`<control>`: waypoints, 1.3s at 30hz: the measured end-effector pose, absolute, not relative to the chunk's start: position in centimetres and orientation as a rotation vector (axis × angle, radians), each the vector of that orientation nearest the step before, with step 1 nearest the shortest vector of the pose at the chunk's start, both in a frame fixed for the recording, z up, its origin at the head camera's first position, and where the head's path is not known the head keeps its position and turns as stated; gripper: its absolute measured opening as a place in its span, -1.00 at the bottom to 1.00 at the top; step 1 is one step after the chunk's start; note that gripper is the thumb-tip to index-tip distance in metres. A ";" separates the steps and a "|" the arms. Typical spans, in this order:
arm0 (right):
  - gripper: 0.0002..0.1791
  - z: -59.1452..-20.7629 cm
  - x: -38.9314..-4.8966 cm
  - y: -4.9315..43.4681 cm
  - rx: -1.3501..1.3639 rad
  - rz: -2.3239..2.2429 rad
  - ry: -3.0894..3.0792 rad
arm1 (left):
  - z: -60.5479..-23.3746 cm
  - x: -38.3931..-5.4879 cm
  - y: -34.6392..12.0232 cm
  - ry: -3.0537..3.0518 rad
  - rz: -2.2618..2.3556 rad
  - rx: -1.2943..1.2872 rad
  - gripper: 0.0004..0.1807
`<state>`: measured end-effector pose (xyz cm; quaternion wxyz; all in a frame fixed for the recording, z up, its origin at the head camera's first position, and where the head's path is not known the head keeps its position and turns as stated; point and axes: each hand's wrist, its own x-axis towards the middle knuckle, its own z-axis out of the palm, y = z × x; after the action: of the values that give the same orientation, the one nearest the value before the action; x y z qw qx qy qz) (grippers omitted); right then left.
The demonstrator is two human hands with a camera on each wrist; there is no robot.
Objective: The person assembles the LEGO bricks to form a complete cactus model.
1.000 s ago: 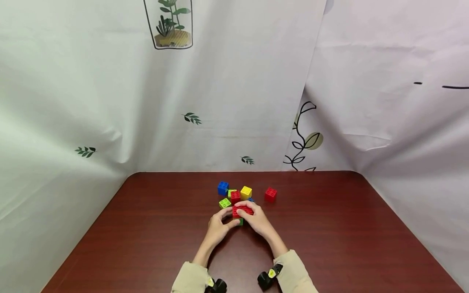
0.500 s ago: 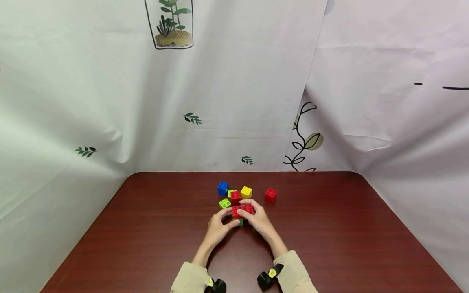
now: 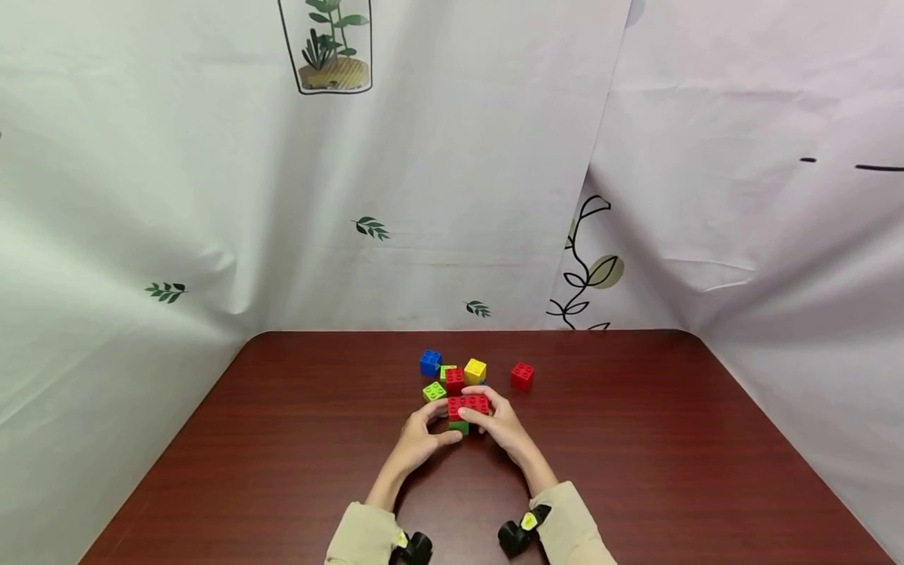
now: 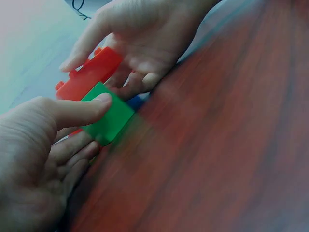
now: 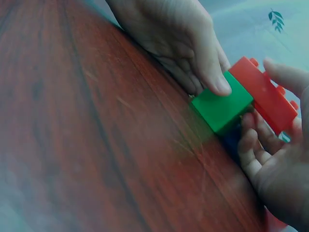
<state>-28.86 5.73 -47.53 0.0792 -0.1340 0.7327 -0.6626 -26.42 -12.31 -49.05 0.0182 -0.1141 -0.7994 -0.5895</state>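
A long red toy brick (image 3: 469, 402) sits on top of a green block (image 3: 459, 428), its right part jutting past the green. My left hand (image 3: 413, 443) pinches the green block from the left; in the left wrist view its thumb lies on the green face, with fingers behind. From the right, my right hand (image 3: 504, 426) holds the red brick, thumb on its near upper edge and index finger behind. In the right wrist view its other fingers curl below the red overhang. A blue block (image 5: 232, 142) is partly hidden beside the green one.
Just beyond the hands stand a blue block (image 3: 430, 362), a yellow block (image 3: 475, 371), a red block (image 3: 454, 380) and two lime blocks, one lime block (image 3: 434, 391) nearer. Another red block (image 3: 522, 377) sits apart at right on the brown table (image 3: 636, 439). White printed cloth hangs behind.
My right index finger has drawn back to the right along the red brick, showing more studs. My left thumb has dropped slightly, uncovering more of the green block. The other blocks stay put.
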 end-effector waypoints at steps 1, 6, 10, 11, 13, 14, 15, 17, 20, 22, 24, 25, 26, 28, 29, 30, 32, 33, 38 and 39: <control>-0.55 -47.6 -28.9 5.8 -0.405 -1.975 2.188 | -49.0 -26.5 -12.5 -2.480 -1.862 -0.375 -0.40; -0.55 -47.9 -29.1 6.3 -0.424 -1.966 2.147 | -48.6 -26.7 -13.2 -2.359 -2.061 -0.262 -0.53; -0.53 -48.1 -29.2 6.4 -0.434 -1.966 2.130 | -48.5 -27.0 -13.2 -2.159 -2.108 -0.025 -0.69; -0.53 -48.1 -29.2 6.4 -0.438 -1.967 2.131 | -48.6 -27.2 -13.1 -2.119 -2.084 0.020 -0.70; -0.53 -48.2 -29.3 6.5 -0.439 -1.969 2.132 | -48.6 -27.5 -13.0 -2.083 -1.995 0.104 -0.67; -0.53 -48.2 -29.3 6.5 -0.445 -1.968 2.133 | -48.7 -27.7 -12.9 -2.084 -1.941 0.134 -0.65; -0.53 -48.3 -29.4 6.5 -0.450 -1.968 2.132 | -48.8 -27.9 -12.8 -2.089 -1.891 0.156 -0.64; -0.52 -48.3 -29.4 6.6 -0.464 -1.966 2.124 | -48.9 -28.1 -12.6 -2.126 -1.797 0.207 -0.60; -0.51 -48.4 -29.4 6.5 -0.473 -1.967 2.103 | -49.0 -28.4 -12.2 -2.215 -1.627 0.239 -0.53; -0.51 -48.4 -29.4 6.4 -0.472 -1.972 2.095 | -48.9 -28.5 -11.9 -2.265 -1.516 0.252 -0.51; -0.51 -48.4 -29.3 6.3 -0.472 -1.976 2.092 | -49.0 -28.5 -11.7 -2.304 -1.416 0.259 -0.50; -0.51 -48.4 -29.3 6.3 -0.471 -1.977 2.094 | -49.0 -28.6 -11.6 -2.318 -1.383 0.274 -0.50; -0.51 -48.3 -29.3 6.2 -0.472 -1.975 2.095 | -49.0 -28.6 -11.5 -2.327 -1.354 0.283 -0.50; -0.50 -48.3 -29.2 6.2 -0.478 -1.967 2.098 | -49.0 -28.6 -11.4 -2.333 -1.315 0.300 -0.52; -0.50 -48.3 -29.2 6.2 -0.479 -1.964 2.101 | -49.0 -28.7 -11.4 -2.333 -1.297 0.306 -0.54; -0.50 -48.2 -29.2 6.2 -0.481 -1.962 2.104 | -49.0 -28.7 -11.3 -2.331 -1.288 0.311 -0.55; -0.50 -48.2 -29.2 6.1 -0.481 -1.962 2.108 | -49.1 -28.8 -11.3 -2.324 -1.276 0.309 -0.59; -0.51 -48.1 -29.2 6.1 -0.474 -1.964 2.111 | -49.1 -28.9 -11.3 -2.320 -1.275 0.304 -0.60; -0.52 -48.1 -29.2 6.3 -0.451 -1.959 2.130 | -49.0 -29.0 -11.2 -2.313 -1.336 0.293 -0.65; -0.53 -48.1 -29.2 6.3 -0.444 -1.959 2.129 | -49.0 -29.0 -11.2 -2.310 -1.359 0.296 -0.65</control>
<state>-29.20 6.31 -48.10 0.1070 -0.1507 0.7232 -0.6654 -29.00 -11.19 -48.99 0.2208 0.1071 -0.8355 -0.4917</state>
